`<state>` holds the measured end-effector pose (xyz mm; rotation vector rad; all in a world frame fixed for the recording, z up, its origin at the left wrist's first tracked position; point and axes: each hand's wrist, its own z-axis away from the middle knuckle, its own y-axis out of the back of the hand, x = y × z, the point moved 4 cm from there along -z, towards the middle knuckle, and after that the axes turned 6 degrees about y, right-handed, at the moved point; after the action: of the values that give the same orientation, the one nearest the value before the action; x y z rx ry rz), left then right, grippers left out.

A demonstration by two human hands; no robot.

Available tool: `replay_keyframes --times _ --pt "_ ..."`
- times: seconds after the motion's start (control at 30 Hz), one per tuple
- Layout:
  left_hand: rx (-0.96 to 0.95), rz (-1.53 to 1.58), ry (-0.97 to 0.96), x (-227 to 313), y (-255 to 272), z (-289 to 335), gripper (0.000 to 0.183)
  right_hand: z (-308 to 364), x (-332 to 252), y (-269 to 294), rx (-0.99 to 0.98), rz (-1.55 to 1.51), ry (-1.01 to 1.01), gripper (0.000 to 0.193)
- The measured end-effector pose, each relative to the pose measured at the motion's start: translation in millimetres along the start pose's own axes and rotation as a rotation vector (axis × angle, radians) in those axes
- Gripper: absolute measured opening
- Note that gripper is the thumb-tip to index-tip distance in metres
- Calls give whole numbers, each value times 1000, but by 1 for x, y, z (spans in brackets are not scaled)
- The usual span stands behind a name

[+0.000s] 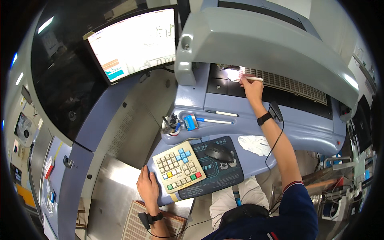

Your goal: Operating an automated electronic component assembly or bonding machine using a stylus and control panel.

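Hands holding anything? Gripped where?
Right hand: white pen, pinched near its left end in the picture, other end sticking out. Left hand: nothing visibly held, beside the beige keyboard.

Keyboard (179, 167) left of mouse (218, 153)

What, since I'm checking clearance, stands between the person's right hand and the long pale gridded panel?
Nothing visible: the right hand, holding a slim white pen, is at the lit left end of the long pale gridded panel. The curved grey machine hood sits above, not between.
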<state>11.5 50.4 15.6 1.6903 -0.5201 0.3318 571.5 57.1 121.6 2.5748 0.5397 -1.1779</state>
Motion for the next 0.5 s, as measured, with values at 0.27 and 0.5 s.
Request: replay_keyframes --times 0.27,0.5 --pt "-11 8 9 4 9 -1 45 -41 15 -46 43 508 351 18" --pt "-15 -37 35 -2 6 0 47 -34 13 -51 47 545 317 15"
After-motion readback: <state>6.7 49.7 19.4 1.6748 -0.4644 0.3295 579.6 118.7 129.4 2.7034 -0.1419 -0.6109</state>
